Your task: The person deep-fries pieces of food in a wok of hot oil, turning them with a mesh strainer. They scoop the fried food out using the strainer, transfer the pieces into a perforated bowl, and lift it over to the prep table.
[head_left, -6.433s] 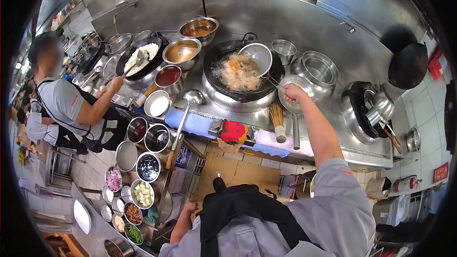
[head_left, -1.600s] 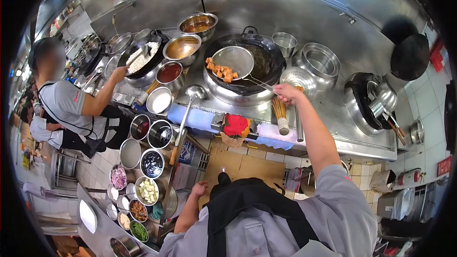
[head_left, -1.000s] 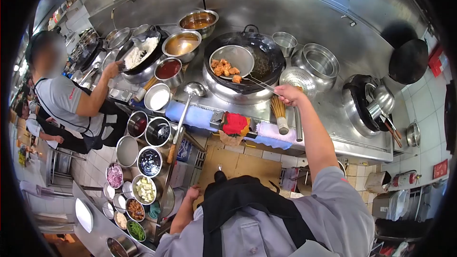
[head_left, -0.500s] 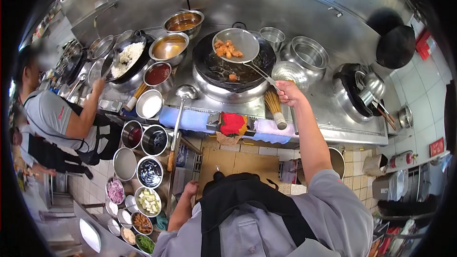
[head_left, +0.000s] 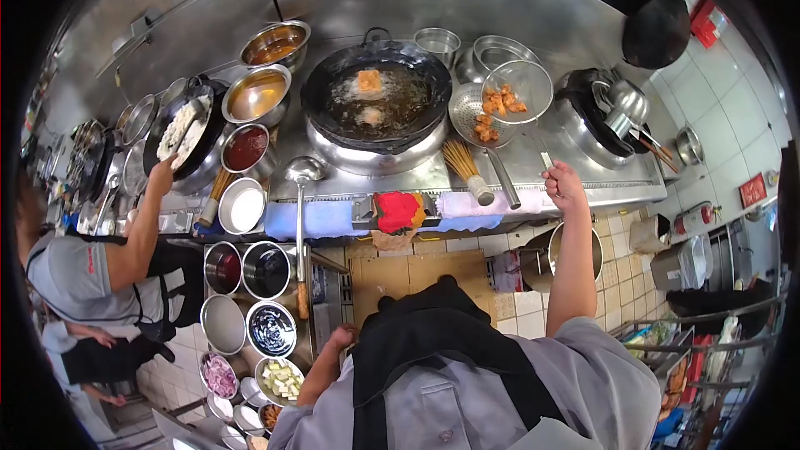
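My right hand (head_left: 565, 187) is closed around the handle of a wire mesh strainer (head_left: 540, 82). Fried brown pieces (head_left: 502, 100) sit in the mesh, which is tilted over a perforated skimmer (head_left: 467, 117). More fried pieces (head_left: 485, 128) lie in that skimmer, whose handle points towards me. Left of it stands a black wok (head_left: 321, 108) of bubbling oil, with a square golden piece (head_left: 369, 80) and a paler piece (head_left: 372, 117) in it. My left hand (head_left: 342, 336) hangs low beside my apron, fingers curled, with nothing visible in it.
Steel bowls of sauce (head_left: 259, 93) stand left of the wok. A ladle (head_left: 304, 168) lies over the counter edge, and a bamboo brush (head_left: 468, 173) lies before the skimmer. Ingredient pots (head_left: 223, 325) fill the cart at left. A co-worker (head_left: 92, 271) handles a rice wok (head_left: 185, 133).
My right hand has carried the strainer rightward from above the wok to over the skimmer. Fried pieces now lie in the skimmer. The view has shifted slightly right.
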The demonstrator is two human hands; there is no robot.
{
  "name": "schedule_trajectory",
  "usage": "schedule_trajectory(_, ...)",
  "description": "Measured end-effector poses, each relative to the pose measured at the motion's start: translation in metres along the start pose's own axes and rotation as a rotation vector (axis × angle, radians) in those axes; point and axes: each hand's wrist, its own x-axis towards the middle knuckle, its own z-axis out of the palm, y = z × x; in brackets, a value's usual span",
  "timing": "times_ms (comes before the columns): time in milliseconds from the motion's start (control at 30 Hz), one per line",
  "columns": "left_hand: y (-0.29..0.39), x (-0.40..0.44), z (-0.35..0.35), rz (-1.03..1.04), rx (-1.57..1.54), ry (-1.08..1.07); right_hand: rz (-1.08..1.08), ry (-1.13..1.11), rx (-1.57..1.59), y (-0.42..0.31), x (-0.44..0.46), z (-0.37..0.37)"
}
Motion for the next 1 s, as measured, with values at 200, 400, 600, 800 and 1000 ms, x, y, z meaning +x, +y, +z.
schedule_trajectory(200,-0.05,0.086,0.004,0.074,0.06,0.036,-0.079,0.222,-0.33,0.02,0.01,-0.006)
schedule_trajectory(400,-0.054,0.121,0.006,0.053,-0.13,0.085,-0.265,0.278,-0.626,0.002,0.001,0.021)
schedule_trajectory(600,-0.08,0.121,0.014,0.051,-0.154,0.075,-0.221,-0.092,-0.588,-0.03,-0.018,0.079)
schedule_trajectory(800,-0.063,0.069,0.018,0.083,-0.039,0.119,-0.27,-0.202,-0.884,-0.014,0.013,0.125)
schedule_trajectory(1000,-0.056,0.034,0.016,-0.007,-0.314,0.097,-0.399,-0.265,-1.066,0.023,0.054,0.142)
